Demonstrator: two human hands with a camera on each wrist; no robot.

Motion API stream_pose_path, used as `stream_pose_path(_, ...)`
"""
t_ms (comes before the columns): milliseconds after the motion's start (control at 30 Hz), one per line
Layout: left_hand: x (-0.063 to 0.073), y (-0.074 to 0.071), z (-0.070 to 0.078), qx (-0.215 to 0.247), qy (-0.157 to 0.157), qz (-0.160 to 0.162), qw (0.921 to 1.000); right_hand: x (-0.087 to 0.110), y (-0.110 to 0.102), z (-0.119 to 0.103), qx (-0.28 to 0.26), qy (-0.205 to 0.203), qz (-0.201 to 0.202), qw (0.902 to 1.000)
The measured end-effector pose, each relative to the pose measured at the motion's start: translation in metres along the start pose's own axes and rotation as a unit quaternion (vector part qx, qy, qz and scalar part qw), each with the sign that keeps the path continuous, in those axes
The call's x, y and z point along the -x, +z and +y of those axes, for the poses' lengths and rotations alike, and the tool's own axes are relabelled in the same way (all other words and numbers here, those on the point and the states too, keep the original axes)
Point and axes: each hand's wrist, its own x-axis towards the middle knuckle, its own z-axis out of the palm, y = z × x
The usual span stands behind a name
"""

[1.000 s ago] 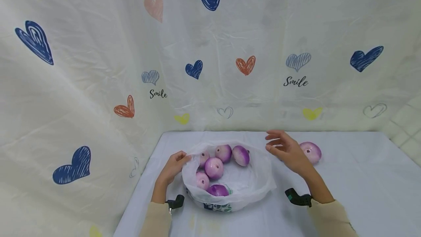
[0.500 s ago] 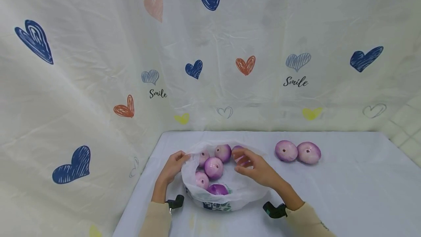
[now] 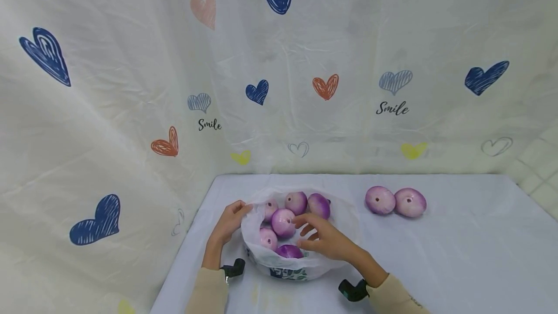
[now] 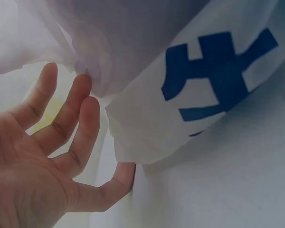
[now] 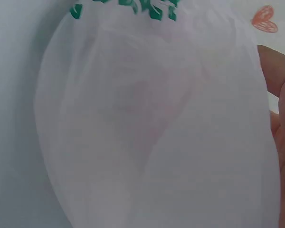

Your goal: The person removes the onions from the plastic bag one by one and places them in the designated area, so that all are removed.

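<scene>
A white plastic bag (image 3: pixel 340 251) stands on the table, its mouth spread wide, with several red onions (image 3: pixel 283 223) inside. My left hand (image 3: pixel 228 222) pinches the bag's rim on the left. In the left wrist view, the bag's blue-printed side (image 4: pixel 213 71) lies beside the fingers of that hand. My right hand (image 3: pixel 324 239) hovers over the bag's mouth with loosely bent fingers and nothing held. Its fingertips are close to the middle onion and the purple onion (image 3: pixel 289 251) at the front. The bag wall (image 5: pixel 156 118) hides most of this hand in the right wrist view.
Two more onions lie side by side to the right of the bag, one onion (image 3: pixel 380 200) touching the other onion (image 3: pixel 410 202). A white cloth (image 3: pixel 471 246) covers the table. A heart-printed curtain (image 3: pixel 296 62) hangs behind and at the left.
My right hand has moved left from near the onions at right to over the bag's mouth, then lower toward the front. The left onion of that pair came into view. My left hand stayed put.
</scene>
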Motion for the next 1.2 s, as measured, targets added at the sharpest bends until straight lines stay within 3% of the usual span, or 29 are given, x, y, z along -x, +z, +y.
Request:
stream_pose_path(233, -0.002, 0.001, -0.001, -0.003, -0.005, -0.003, 1.0, -0.002, 0.015, 0.009, -0.025, 0.006, -0.041, 0.9989)
stream_pose_path(467, 0.0, 0.002, 0.001, 0.011, -0.009, -0.004, 0.9999, -0.001, 0.022, 0.013, -0.003, 0.029, -0.062, 0.9976)
stream_pose_path(800, 0.0, 0.002, 0.002, 0.022, -0.016, -0.009, 0.9996, 0.0, 0.023, 0.014, 0.006, 0.026, -0.101, 0.9945)
stream_pose_path(1200, 0.001, 0.001, 0.001, 0.022, -0.013, -0.01, 0.9996, 0.001, 0.026, 0.014, 0.028, 0.022, -0.099, 0.9944)
